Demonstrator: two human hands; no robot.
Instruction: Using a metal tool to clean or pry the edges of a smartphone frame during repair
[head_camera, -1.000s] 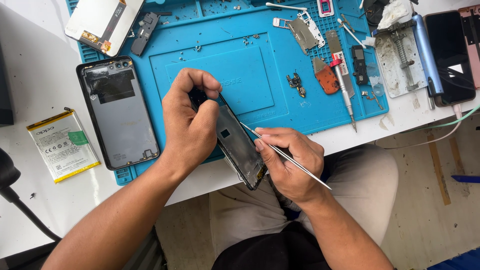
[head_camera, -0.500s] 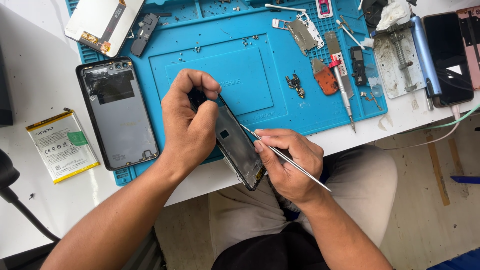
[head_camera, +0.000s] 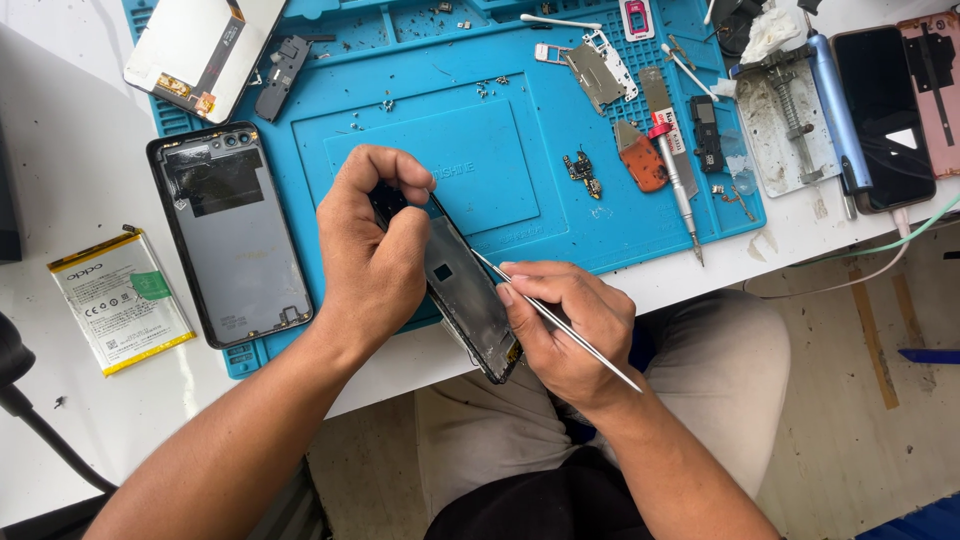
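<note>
My left hand (head_camera: 372, 252) grips the top of a black phone frame (head_camera: 462, 290), which is tilted on edge over the front rim of the blue work mat (head_camera: 520, 140). My right hand (head_camera: 565, 325) steadies the frame's lower end and holds thin metal tweezers (head_camera: 560, 322) whose tip rests against the frame's inner face. Both hands hover just in front of the white table edge, above my lap.
On the mat lie a black back cover (head_camera: 230, 235), a detached screen (head_camera: 205, 45), a screwdriver (head_camera: 680, 185), small boards, brackets and screws. A battery (head_camera: 120, 300) rests on the white table at left. Another phone (head_camera: 885, 115) and a metal clamp fixture (head_camera: 785, 120) sit at right.
</note>
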